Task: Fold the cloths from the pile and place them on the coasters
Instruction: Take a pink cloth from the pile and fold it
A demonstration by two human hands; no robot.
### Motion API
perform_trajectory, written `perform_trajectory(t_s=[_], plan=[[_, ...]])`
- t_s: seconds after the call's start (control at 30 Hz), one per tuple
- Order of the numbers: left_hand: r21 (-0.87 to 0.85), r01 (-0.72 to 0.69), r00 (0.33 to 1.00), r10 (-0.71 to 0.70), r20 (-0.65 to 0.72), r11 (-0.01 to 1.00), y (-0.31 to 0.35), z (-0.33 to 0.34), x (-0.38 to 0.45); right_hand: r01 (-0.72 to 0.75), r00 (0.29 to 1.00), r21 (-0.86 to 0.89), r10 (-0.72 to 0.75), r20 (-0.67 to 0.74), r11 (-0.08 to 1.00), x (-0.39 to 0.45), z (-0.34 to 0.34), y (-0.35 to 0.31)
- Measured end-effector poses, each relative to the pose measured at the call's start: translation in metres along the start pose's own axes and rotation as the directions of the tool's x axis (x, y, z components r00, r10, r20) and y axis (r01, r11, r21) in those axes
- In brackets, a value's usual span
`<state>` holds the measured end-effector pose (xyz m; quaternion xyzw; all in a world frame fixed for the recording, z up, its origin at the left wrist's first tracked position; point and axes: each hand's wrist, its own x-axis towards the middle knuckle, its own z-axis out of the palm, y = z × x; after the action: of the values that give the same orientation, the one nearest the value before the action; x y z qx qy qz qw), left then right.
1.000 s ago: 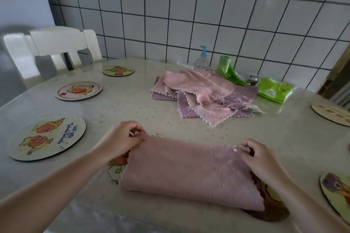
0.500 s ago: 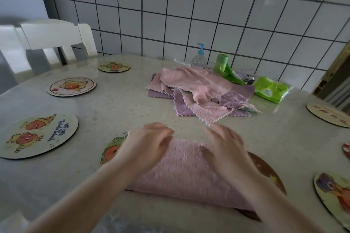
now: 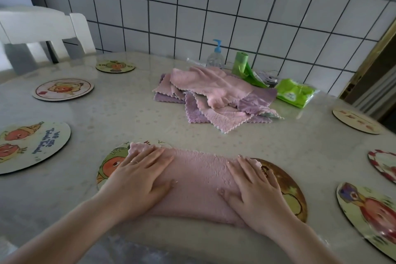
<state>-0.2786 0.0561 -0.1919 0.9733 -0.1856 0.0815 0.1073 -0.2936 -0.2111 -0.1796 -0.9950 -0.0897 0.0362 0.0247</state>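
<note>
A pink cloth (image 3: 197,180), folded into a long band, lies at the near edge of the table across two round coasters: an orange-fruit coaster (image 3: 109,166) under its left end and a brown coaster (image 3: 287,188) under its right end. My left hand (image 3: 139,178) presses flat on the cloth's left part with straight fingers. My right hand (image 3: 255,191) lies flat on the right part, fingers spread. A pile of pink and purple cloths (image 3: 216,96) sits loose in the middle of the table, apart from both hands.
More round coasters lie around the table: at the left (image 3: 30,146), far left (image 3: 63,89), back (image 3: 115,66), and right (image 3: 355,120), (image 3: 383,165), (image 3: 370,216). A pump bottle (image 3: 216,54), green bag roll (image 3: 241,64) and green wipes pack (image 3: 294,92) stand by the tiled wall. A white chair (image 3: 42,32) is behind the table.
Both hands let go of the cloth's far corners after folding it over, then moved onto its top and spread outward, now pressing it flat at the left and right.
</note>
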Motion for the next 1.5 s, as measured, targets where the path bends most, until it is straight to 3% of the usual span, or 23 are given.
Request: perform_trajectory(t_s=[0.17,0.3,0.43,0.63,0.97,1.13,1.23,1.3,1.37,1.43,1.5], plan=[[-0.009,-0.004,1.0,0.004,-0.016,1.0,-0.009,-0.011,-0.016,0.002,1.0,-0.008,-0.002,0.017,1.0,-0.001,-0.008,0.003],[-0.104,-0.274,0.949,0.252,-0.187,0.956,0.022,-0.02,-0.027,0.137,0.985,0.187,-0.114,-0.131,0.973,0.031,-0.03,-0.016],[-0.145,-0.381,0.921,0.36,-0.148,0.913,0.049,-0.006,-0.035,0.157,0.987,0.331,-0.134,-0.092,0.93,0.077,-0.034,-0.04],[-0.159,-0.342,0.934,0.316,-0.168,0.926,0.05,0.001,-0.041,0.145,0.985,0.327,-0.167,0.041,0.934,0.1,-0.041,-0.047],[-0.128,-0.321,0.931,0.288,-0.223,0.938,0.052,0.002,-0.039,0.204,0.957,0.305,-0.255,0.138,0.93,0.101,-0.047,-0.047],[-0.195,-0.271,0.922,0.195,-0.334,0.943,0.048,-0.021,-0.039,0.203,0.961,0.604,-0.274,0.026,0.771,0.096,-0.057,-0.04],[-0.357,-0.134,0.927,-0.01,-0.374,0.925,0.037,-0.041,-0.039,0.182,0.969,0.746,-0.244,-0.026,0.641,0.096,-0.068,-0.039],[-0.489,-0.049,0.926,-0.143,-0.348,0.871,0.027,-0.052,-0.039,0.141,0.962,0.836,-0.273,0.011,0.53,0.095,-0.077,-0.041],[-0.669,0.022,0.92,-0.277,-0.276,0.743,0.019,-0.062,-0.037,0.062,0.938,0.918,-0.337,0.081,0.393,0.094,-0.085,-0.045],[-0.846,0.104,0.899,-0.414,-0.145,0.522,0.015,-0.072,-0.036,0.026,0.914,0.95,-0.393,0.104,0.312,0.092,-0.09,-0.051],[-0.94,0.136,0.875,-0.483,-0.035,0.313,0.011,-0.079,-0.034,0.044,0.901,0.942,-0.42,0.106,0.332,0.09,-0.092,-0.06]])
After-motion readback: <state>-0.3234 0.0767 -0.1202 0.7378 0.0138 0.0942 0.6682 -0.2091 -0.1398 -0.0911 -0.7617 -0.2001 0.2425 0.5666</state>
